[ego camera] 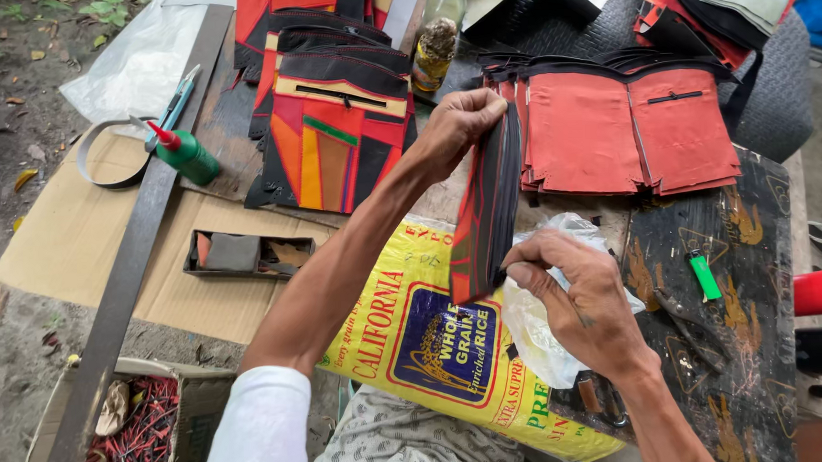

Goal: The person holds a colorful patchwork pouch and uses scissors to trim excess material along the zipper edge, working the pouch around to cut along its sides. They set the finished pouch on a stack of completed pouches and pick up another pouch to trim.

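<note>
This is an outdoor spot in soft, even daylight with no hard shadows. The ground (10, 81) is bare brown earth, scattered with dry leaves and a few green weeds at the upper left. A flattened sheet of cardboard (83, 238) lies over the dirt, and a long dark metal bar (125, 268) runs slantwise across it. The bench (758, 246) is a worn dark board (its surface printed with faded gold figures) at the right. A yellow woven sack (415, 340) is spread beside it. A grey cushioned seat (779, 81) stands behind.
</note>
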Demonstrator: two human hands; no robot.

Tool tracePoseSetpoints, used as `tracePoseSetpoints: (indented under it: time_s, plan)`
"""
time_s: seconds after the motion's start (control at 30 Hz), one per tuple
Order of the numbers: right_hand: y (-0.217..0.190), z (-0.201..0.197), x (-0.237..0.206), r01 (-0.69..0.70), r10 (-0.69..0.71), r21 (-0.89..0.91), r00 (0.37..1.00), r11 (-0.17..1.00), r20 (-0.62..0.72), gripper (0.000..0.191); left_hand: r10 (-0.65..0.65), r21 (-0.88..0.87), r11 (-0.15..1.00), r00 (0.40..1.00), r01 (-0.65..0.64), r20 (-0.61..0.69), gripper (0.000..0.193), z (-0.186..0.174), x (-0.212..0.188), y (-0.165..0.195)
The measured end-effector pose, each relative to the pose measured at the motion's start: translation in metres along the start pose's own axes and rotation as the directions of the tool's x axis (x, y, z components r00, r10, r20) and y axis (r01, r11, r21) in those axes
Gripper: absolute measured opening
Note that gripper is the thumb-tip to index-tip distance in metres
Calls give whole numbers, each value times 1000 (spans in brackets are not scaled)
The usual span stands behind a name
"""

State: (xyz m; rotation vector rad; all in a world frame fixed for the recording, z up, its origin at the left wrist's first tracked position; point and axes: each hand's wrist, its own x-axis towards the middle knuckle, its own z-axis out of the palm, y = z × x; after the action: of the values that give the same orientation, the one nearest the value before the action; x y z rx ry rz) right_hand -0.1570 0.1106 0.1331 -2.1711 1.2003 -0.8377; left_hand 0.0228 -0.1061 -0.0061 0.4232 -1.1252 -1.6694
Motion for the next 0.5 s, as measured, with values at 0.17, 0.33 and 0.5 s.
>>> tracePoseSetpoints:
  time_s: [0.17,0.33,0.5]
  plan:
    - [-1,1,10,-30,31,-15,997,999,69,10,-54,-74,996,992,46,-115,16,-14,7,-17]
    - [6,4,11,-64,66,-26,994,998,86,9,-78,-122,991,990,64,-119,15,-18,9,-26]
    - [3,7,-1,71,-71,-103,997,992,-1,15,-83,-125,989,996,77,-40,19,-20,4,-20]
